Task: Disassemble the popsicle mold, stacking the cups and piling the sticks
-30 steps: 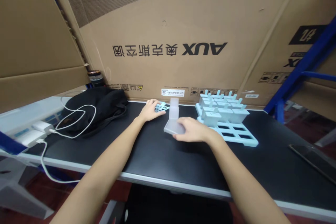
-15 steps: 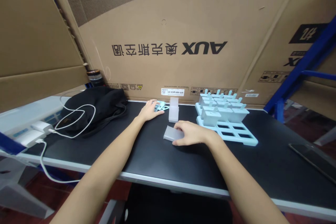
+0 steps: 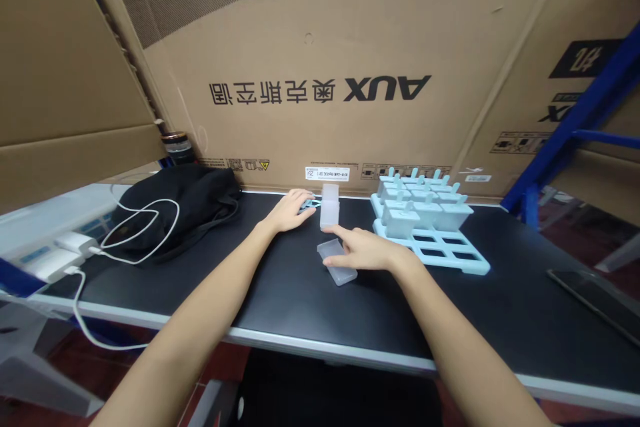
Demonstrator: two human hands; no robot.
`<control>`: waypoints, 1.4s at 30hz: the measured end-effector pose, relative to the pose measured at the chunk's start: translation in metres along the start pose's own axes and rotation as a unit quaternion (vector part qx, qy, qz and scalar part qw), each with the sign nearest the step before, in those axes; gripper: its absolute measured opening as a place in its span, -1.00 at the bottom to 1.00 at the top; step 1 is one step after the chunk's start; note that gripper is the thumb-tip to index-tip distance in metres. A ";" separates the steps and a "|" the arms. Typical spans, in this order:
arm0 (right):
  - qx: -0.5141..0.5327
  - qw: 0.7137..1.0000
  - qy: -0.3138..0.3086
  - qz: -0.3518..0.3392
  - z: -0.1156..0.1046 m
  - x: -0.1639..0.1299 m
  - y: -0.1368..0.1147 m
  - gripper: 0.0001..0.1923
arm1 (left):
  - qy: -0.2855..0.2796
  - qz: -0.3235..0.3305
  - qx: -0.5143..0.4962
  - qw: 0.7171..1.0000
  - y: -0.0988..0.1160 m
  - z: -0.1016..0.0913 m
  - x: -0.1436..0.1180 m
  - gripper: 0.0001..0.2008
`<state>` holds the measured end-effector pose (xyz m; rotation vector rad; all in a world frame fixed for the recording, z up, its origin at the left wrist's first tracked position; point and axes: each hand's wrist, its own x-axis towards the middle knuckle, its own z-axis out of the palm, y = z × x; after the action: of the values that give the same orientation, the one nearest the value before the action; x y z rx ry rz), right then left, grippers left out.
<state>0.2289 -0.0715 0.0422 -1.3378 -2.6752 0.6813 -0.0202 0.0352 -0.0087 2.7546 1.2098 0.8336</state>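
Observation:
My left hand (image 3: 290, 211) rests palm down at the back of the table, thumb apart from the fingers, partly covering light blue plastic pieces (image 3: 312, 204). My right hand (image 3: 361, 248) is over a loose translucent ice-pop mould cup (image 3: 342, 273) lying on the black tabletop. Its thumb lies across the cup, and its index finger stretches towards the translucent mould cups (image 3: 329, 213) behind, which lie end to end. Whether that fingertip touches them I cannot tell. The other right fingers are partly hidden.
Right of my hands stands a light blue ice-pop mould rack (image 3: 435, 250), with several stick-topped moulds in its back part. A phone (image 3: 595, 300) lies far right. A black bag (image 3: 175, 210) with a white cable is left; a big cardboard box (image 3: 280, 133) forms the back.
My right hand has loosened from the loose cup, which now lies turned on the table. Its index finger has extended. My left hand covers more of the blue pieces.

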 end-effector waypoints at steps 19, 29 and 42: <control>0.000 0.998 0.002 0.056 -0.006 -0.003 0.000 -0.53 | -0.063 0.045 -0.039 0.996 0.017 -0.005 0.003 -0.29; -0.014 0.999 0.025 0.034 -0.003 -0.001 0.007 -0.60 | -0.089 0.038 -0.046 0.994 0.016 -0.002 0.003 -0.15; 0.017 1.000 -0.015 0.015 -0.004 -0.003 0.002 -0.07 | -0.092 0.037 -0.071 0.993 0.014 -0.005 0.003 -0.19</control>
<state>0.2333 -0.0708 0.0452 -1.3720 -2.6598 0.7518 -0.0109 0.0269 0.0002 2.7046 0.9828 0.6269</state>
